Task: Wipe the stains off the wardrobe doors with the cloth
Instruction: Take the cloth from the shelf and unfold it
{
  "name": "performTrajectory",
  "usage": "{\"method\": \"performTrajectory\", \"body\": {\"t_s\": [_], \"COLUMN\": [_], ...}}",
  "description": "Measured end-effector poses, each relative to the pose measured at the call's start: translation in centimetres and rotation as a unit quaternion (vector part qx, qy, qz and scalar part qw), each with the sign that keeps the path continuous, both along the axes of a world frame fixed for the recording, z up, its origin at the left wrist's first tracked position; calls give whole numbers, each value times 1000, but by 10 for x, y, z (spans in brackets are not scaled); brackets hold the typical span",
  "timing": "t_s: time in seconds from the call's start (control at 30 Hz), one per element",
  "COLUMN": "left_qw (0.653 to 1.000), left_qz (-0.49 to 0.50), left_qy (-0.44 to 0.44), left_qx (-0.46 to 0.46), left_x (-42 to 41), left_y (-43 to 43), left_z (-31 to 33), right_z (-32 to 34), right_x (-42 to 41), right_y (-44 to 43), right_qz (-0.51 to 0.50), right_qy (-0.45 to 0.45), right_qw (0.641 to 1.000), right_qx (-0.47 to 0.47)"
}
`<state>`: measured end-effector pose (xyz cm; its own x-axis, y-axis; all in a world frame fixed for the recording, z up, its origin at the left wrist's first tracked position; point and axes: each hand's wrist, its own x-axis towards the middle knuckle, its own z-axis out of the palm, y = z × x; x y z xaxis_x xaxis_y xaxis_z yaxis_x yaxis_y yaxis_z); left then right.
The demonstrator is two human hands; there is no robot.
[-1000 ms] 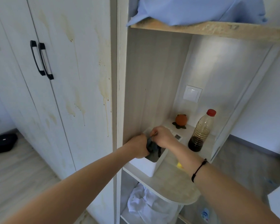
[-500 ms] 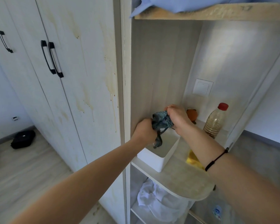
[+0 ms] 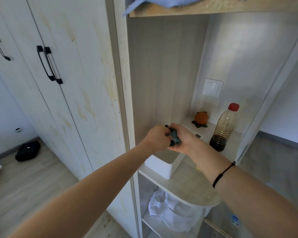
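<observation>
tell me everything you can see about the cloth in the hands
The cloth is a small dark blue-grey rag with a mottled look, seemingly soft fabric. It is bunched into a tight wad, mostly hidden. The left hand grips it from the left and the right hand cups it from below and the right, both closed on it. It is held in the air above the white bin on the shelf, not touching the stained door.

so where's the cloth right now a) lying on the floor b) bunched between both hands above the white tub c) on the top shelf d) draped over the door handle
b, the dark cloth is squeezed between the left hand and right hand, above the white tub.
</observation>
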<state>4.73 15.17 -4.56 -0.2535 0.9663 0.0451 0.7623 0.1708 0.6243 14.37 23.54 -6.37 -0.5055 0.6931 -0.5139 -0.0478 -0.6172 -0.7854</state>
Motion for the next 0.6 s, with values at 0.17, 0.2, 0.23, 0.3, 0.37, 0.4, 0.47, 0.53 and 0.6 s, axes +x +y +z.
{"method": "performTrajectory", "body": {"t_s": [0.17, 0.2, 0.23, 0.3, 0.37, 0.4, 0.47, 0.53, 0.6], "left_qw": [993, 992, 992, 995, 998, 998, 995, 992, 994], "left_qz": [75, 90, 95, 83, 55, 49, 58, 82, 97], "left_qy": [78, 71, 68, 61, 8, -22, -72, -99, -44], "left_qx": [54, 61, 52, 4, -35, -43, -34, -11, 12], "left_x": [1, -1, -4, -6, -3, -3, -2, -1, -3], "left_y": [-6, -7, -7, -7, -7, -6, -6, -5, -4], "left_z": [-12, -12, -11, -10, -12, -15, -20, -23, -23], "right_z": [-5, -6, -8, -10, -11, -11, -13, -17, -21], "right_x": [-6, -7, -8, -12, -18, -21, -24, -27, -29], "right_y": [7, 8, 10, 10, 11, 12, 12, 10, 6], "right_qz": [-55, -66, -78, -93, -108, -119, -124, -112, -92], "right_qy": [-21, -23, -24, -25, -38, -45, -51, -34, -26], "right_qw": [998, 997, 996, 995, 991, 988, 986, 989, 992], "right_qx": [30, 31, 31, 34, 66, 84, 102, 90, 85]}}
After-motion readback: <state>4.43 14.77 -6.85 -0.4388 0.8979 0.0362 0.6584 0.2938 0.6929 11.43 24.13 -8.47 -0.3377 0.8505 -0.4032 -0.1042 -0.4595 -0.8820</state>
